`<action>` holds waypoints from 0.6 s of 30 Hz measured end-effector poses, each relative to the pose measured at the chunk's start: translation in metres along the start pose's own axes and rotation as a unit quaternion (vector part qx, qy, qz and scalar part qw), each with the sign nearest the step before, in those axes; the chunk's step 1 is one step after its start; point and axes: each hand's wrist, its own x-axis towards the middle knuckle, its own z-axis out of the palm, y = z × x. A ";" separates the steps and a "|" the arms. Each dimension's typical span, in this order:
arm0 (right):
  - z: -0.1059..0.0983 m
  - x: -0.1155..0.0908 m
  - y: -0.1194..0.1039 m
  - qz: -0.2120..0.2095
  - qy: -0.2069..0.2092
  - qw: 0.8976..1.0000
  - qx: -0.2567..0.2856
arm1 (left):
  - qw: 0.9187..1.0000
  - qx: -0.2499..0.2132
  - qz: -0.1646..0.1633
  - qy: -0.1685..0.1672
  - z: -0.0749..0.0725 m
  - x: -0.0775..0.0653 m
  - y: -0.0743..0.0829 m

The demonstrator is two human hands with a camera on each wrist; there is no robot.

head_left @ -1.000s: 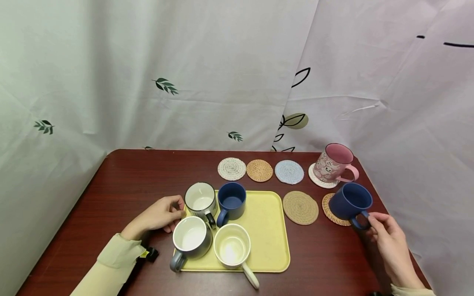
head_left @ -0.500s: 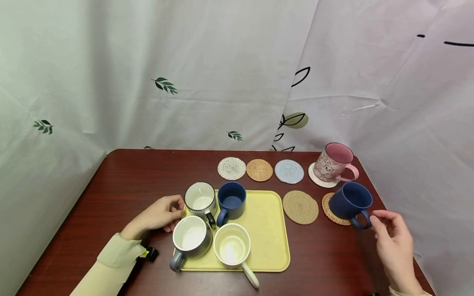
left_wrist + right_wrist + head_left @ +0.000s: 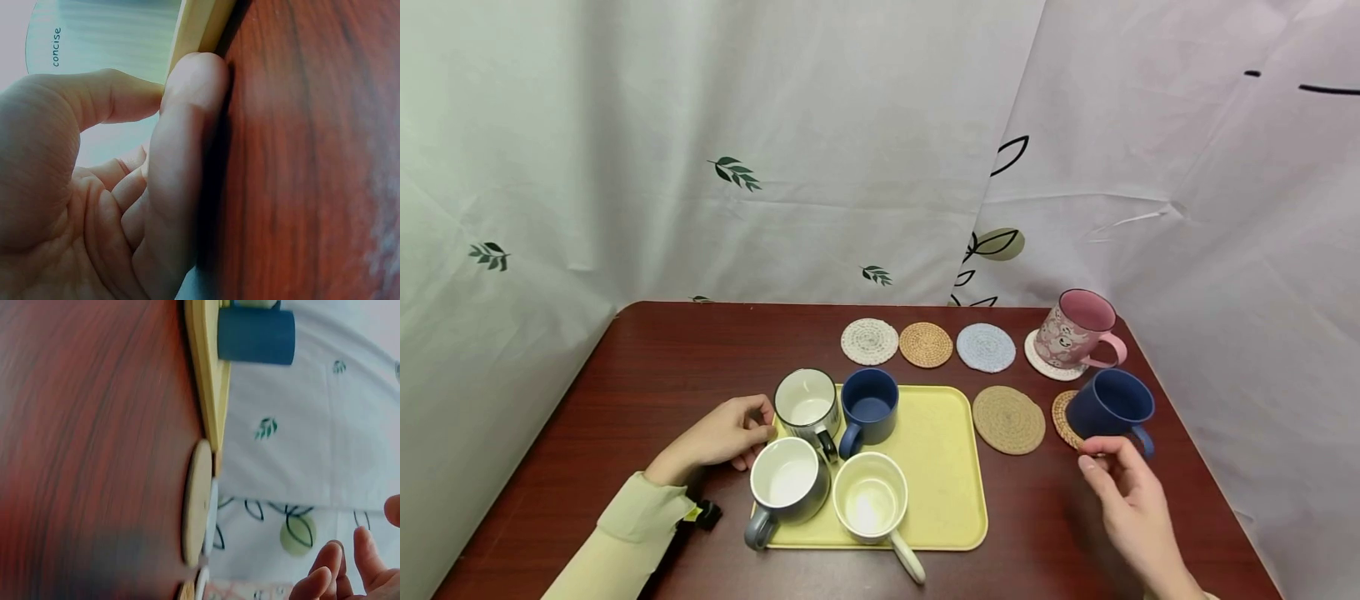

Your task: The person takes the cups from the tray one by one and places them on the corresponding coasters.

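Observation:
My left hand (image 3: 726, 433) pinches the left rim of a yellow tray (image 3: 943, 467) between thumb and index finger; the left wrist view shows this rim up close. My right hand (image 3: 1131, 504), fingers loosely bent and holding nothing, hovers in front of a blue mug (image 3: 1108, 408), overlapping its lower part in the head view. That mug sits on a woven brown coaster (image 3: 1062, 418), its handle partly hidden by the hand. Behind it, a pink patterned mug (image 3: 1063, 337) rests on a white coaster (image 3: 1037, 360). In the right wrist view the fingers (image 3: 365, 556) are spread apart.
The tray carries a black-rimmed white mug (image 3: 806, 400), another blue mug (image 3: 871, 408), a grey mug (image 3: 786, 479) and a cream long-handled cup (image 3: 871, 497) overhanging its front edge. A white-green (image 3: 869, 342), a tan (image 3: 926, 345), a light-blue (image 3: 986, 348) and a larger beige coaster (image 3: 1009, 421) lie nearby.
My right hand has let go of the blue mug's handle, drawn back a little, then moved left in front of the mug. The mug and my left hand stay in place.

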 end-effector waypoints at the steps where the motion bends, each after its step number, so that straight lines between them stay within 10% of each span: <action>1: 0.003 -0.001 -0.001 -0.007 -0.008 1.000 -0.001 | 1.000 0.001 0.000 0.000 0.000 0.000 0.000; 18: 0.057 -0.026 -0.008 -0.076 -0.159 0.982 0.063 | 1.000 -0.007 -0.005 0.000 -0.001 -0.001 0.001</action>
